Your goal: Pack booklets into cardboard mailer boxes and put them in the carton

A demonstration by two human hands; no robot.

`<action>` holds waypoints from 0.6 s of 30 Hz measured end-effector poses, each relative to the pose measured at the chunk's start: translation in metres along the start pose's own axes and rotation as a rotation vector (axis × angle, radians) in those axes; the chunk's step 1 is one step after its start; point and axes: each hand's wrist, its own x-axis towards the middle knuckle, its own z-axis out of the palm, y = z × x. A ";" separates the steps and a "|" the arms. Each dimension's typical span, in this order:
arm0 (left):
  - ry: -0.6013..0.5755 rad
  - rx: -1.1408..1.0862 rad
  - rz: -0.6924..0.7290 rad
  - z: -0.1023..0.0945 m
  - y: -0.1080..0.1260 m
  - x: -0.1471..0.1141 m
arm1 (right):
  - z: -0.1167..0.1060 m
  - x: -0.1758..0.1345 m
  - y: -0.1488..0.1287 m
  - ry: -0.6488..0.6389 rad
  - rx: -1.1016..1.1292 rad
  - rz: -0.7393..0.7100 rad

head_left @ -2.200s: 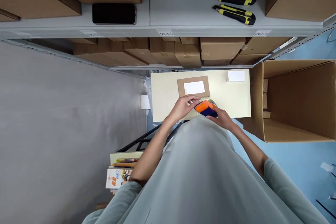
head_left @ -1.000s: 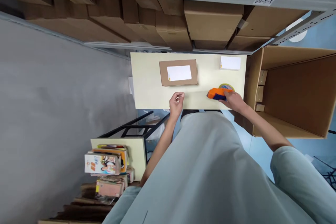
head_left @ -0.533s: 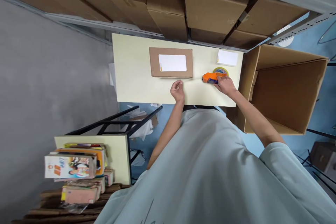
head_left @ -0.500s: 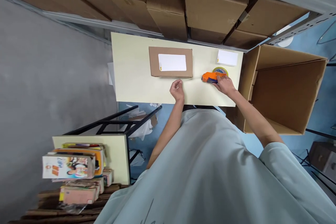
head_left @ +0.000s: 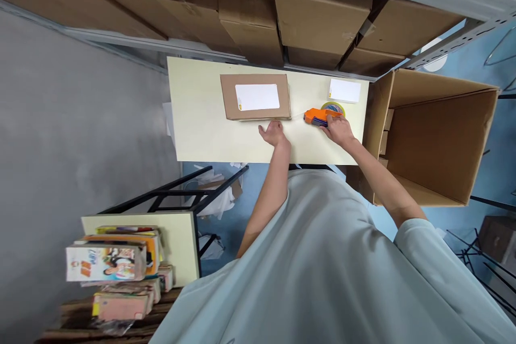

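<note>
Evidently, the right hand (head_left: pixel 338 130) has its grip wrapped around a handheld tape dispenser (head_left: pixel 314 117) of smooth orange and navy plastic, just right of the labelled cardboard box (head_left: pixel 255 95). The round, yellow-rimmed tape roll (head_left: pixel 333 108) faces away from the person. The left hand (head_left: pixel 274 132), thumb spread, is at the box's near edge; whether its grip pinches anything, I cannot tell. The box is a matte brown rectangle with a white, round-cornered label (head_left: pixel 258 97), flat on the smooth cream worktop (head_left: pixel 201 137). Right of it, past the dispenser, lies a small white box (head_left: pixel 344 90); farther right gapes a deep, open carton (head_left: pixel 439 131). Beyond it stand brown shelf boxes (head_left: pixel 320 16); well left of it, nearer the person, are stacked paper books (head_left: pixel 107 262).
</note>
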 end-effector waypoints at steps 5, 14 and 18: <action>0.008 -0.003 -0.109 0.001 0.018 0.002 | -0.004 0.001 -0.002 -0.044 0.029 0.041; 0.002 0.393 0.007 -0.039 0.077 -0.013 | -0.004 -0.001 -0.001 -0.033 0.027 -0.009; -0.142 0.746 0.427 -0.001 0.102 -0.002 | -0.007 -0.002 -0.005 -0.024 0.021 -0.059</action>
